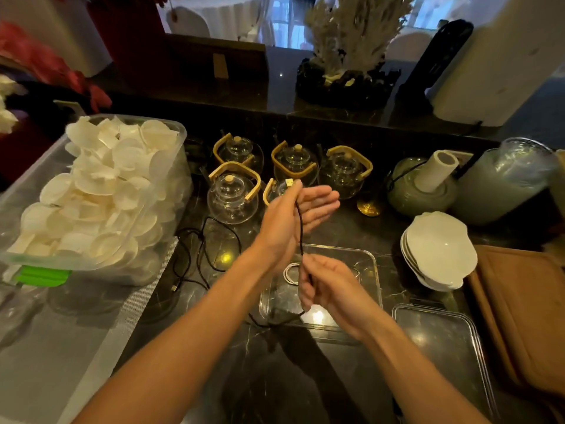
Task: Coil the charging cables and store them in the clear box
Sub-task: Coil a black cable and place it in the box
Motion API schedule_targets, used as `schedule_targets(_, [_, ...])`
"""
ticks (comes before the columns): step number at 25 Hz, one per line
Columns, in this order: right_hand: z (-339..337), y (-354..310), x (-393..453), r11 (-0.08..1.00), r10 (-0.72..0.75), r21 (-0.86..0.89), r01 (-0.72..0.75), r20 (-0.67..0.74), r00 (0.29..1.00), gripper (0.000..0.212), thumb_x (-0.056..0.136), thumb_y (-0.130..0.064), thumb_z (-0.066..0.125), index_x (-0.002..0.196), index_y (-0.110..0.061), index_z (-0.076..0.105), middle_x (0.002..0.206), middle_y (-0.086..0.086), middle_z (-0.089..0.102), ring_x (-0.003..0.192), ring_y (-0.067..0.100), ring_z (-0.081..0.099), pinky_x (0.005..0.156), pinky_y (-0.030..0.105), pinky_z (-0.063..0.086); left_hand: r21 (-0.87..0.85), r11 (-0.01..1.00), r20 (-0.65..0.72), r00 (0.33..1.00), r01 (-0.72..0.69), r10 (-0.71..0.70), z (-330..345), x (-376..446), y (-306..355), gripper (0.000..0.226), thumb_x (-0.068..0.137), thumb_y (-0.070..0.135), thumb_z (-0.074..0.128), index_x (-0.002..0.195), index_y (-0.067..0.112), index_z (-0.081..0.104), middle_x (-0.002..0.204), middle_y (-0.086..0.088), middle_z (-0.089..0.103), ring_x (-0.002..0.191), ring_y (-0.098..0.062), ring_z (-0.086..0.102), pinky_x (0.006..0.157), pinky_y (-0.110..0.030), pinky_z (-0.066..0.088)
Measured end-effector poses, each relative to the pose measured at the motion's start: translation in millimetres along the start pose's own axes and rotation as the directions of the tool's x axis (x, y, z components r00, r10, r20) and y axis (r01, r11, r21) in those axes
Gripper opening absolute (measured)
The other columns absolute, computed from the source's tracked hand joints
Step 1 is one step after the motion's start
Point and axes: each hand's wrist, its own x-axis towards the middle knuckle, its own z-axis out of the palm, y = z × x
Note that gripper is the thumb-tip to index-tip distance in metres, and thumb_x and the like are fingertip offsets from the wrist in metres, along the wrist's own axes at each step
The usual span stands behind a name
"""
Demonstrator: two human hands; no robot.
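Head: black cable (300, 228) btwn both grips

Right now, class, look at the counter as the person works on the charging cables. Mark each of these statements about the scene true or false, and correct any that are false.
1. The left hand pinches the plug end of the black cable. True.
2. The clear box holds no cable yet. False: a coiled white cable lies in it.
3. The right hand has its grip on the black cable lower down. True.
4. The large tub on the left is filled with teapots. False: it holds white shell-like discs; the glass teapots stand on the counter.
5. Another black cable lies loose on the counter. True.
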Motion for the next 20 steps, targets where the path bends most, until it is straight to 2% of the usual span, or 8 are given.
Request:
schedule_targets(3, [-3, 11, -4, 0.985, 0.071, 0.151, -0.079, 0.059, 0.996, 0.034, 0.098, -0.042, 0.064, 0.078, -0.015, 0.057, 0.055, -0.003, 0.034, 0.044, 0.009, 0.028, 0.040, 0.020, 0.028, -0.297, 0.954, 0.173, 0.984, 0.024, 0.030, 6, 8, 37, 0.058, 0.110, 0.042, 0.024, 0.129, -0.001, 0.059, 0.126, -0.025, 0.069, 0.120, -0.035, 0.067, 0.103, -0.043, 0.054])
schedule_targets(5, [-4, 15, -6, 0.969, 0.116, 0.207, -0.135, 0.100, 0.988, 0.037, 0.098, -0.042, 0.065, 0.075, -0.016, 0.053, 0.055, -0.005, 0.029, 0.043, 0.007, 0.022, 0.037, 0.019, 0.019, -0.413, 0.909, 0.277, 0.959, 0.058, 0.065, 10, 6, 53, 0.057, 0.110, 0.046, 0.025, 0.131, 0.003, 0.056, 0.122, -0.023, 0.071, 0.114, -0.034, 0.071, 0.097, -0.043, 0.057])
schedule_targets(8, [-9, 18, -10, 0.846, 0.061, 0.507, -0.167, 0.219, 0.974, 0.031, 0.095, -0.032, 0.070, 0.078, -0.013, 0.052, 0.061, -0.003, 0.028, 0.044, 0.006, 0.019, 0.037, 0.019, 0.015, -0.431, 0.897, 0.278, 0.960, 0.102, 0.025, 13, -2, 54, 0.057, 0.108, 0.051, 0.025, 0.138, 0.011, 0.053, 0.112, -0.018, 0.076, 0.093, -0.024, 0.078, 0.078, -0.035, 0.064])
schedule_targets(10, [-13, 16, -11, 0.757, 0.049, 0.629, -0.178, 0.218, 0.975, 0.027, 0.096, -0.028, 0.066, 0.080, -0.010, 0.054, 0.066, -0.002, 0.029, 0.044, 0.007, 0.021, 0.036, 0.019, 0.016, -0.465, 0.875, 0.252, 0.968, 0.133, -0.013, 10, -5, 45, 0.054, 0.108, 0.047, 0.029, 0.145, 0.012, 0.049, 0.106, -0.016, 0.077, 0.081, -0.018, 0.079, 0.072, -0.030, 0.065])
schedule_targets(14, [-13, 8, 1, 0.893, 0.268, 0.377, -0.244, -0.010, 0.963, 0.029, 0.100, -0.029, 0.057, 0.075, -0.014, 0.056, 0.062, -0.005, 0.031, 0.040, 0.003, 0.019, 0.035, 0.016, 0.011, -0.421, 0.854, 0.319, 0.932, 0.305, -0.175, 5, -10, 18, 0.051, 0.110, 0.036, 0.031, 0.134, 0.000, 0.057, 0.104, -0.016, 0.079, 0.083, -0.018, 0.079, 0.076, -0.029, 0.064])
schedule_targets(16, [-15, -1, 11, 0.930, 0.280, 0.287, -0.229, -0.151, 0.948, 0.035, 0.102, -0.025, 0.051, 0.068, -0.017, 0.054, 0.057, -0.005, 0.033, 0.040, 0.003, 0.023, 0.038, 0.017, 0.011, -0.320, 0.856, 0.367, 0.886, 0.406, -0.283, 3, -16, 4, 0.054, 0.110, 0.038, 0.031, 0.125, -0.002, 0.064, 0.106, -0.019, 0.077, 0.088, -0.020, 0.079, 0.079, -0.031, 0.064])
schedule_targets(18, [-22, -18, 19, 0.949, 0.262, 0.242, -0.203, -0.246, 0.933, 0.048, 0.103, -0.023, 0.045, 0.059, -0.020, 0.061, 0.052, -0.006, 0.042, 0.042, 0.006, 0.035, 0.039, 0.017, 0.024, -0.204, 0.870, 0.382, 0.855, 0.449, -0.352, -2, -21, -10, 0.057, 0.109, 0.040, 0.033, 0.119, -0.001, 0.071, 0.110, -0.021, 0.076, 0.092, -0.024, 0.078, 0.080, -0.033, 0.064])
schedule_targets(20, [-30, -39, 25, 0.936, 0.310, 0.245, -0.254, -0.229, 0.923, 0.047, 0.098, -0.022, 0.049, 0.053, -0.018, 0.064, 0.048, -0.005, 0.050, 0.041, 0.011, 0.047, 0.039, 0.021, 0.038, -0.097, 0.882, 0.362, 0.842, 0.461, -0.401, -10, -24, -19, 0.057, 0.108, 0.042, 0.036, 0.117, 0.000, 0.074, 0.110, -0.023, 0.075, 0.094, -0.027, 0.078, 0.081, -0.037, 0.064])
